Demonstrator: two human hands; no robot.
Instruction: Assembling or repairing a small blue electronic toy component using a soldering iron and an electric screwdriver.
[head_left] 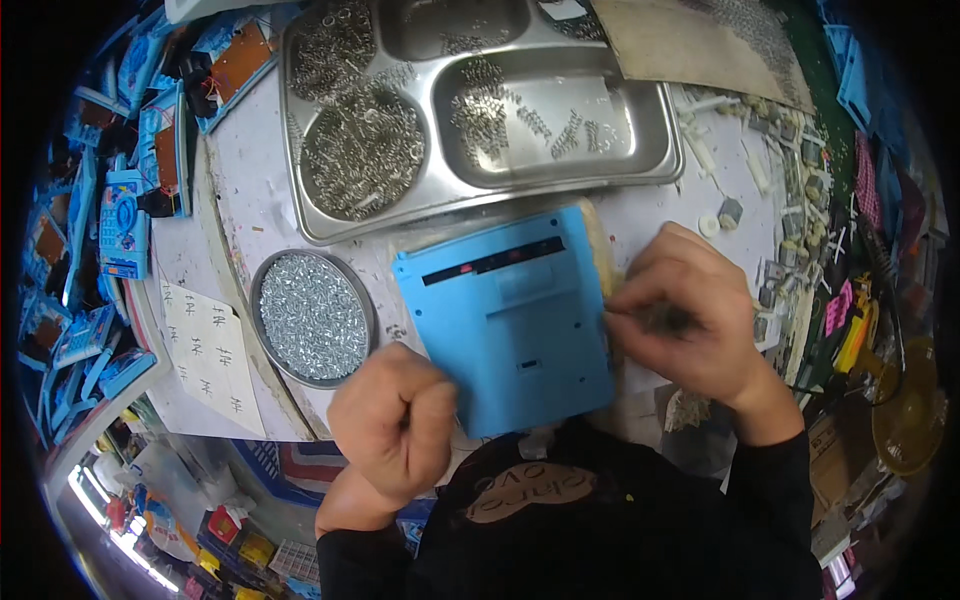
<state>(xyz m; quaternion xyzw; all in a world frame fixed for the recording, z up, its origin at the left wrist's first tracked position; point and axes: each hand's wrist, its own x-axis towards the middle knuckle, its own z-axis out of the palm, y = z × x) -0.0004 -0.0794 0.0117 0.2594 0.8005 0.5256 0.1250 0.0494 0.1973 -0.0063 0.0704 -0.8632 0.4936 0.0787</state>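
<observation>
A blue plastic casing [545, 350], with a long dark slot near its far edge and several small holes, lies in front of me. By its lower left edge, my left hand [395, 420] is curled closed; whatever is inside the fingers is hidden. My right hand [690, 315] is slightly blurred, thumb and forefinger pinched together at the casing's right edge. Anything in that pinch is too small to make out. Left of the casing, a round dish [371, 318] holds a heap of small silvery screws [313, 318].
Beyond the casing, a metal compartment tray [430, 200] holds many small springs [365, 155]. Blue plastic units [125, 225] pile up at left, near a marked paper sheet [210, 355]. Small motors [731, 212] and white parts lie at right. A cardboard sheet [690, 50] overlaps the tray's far right corner.
</observation>
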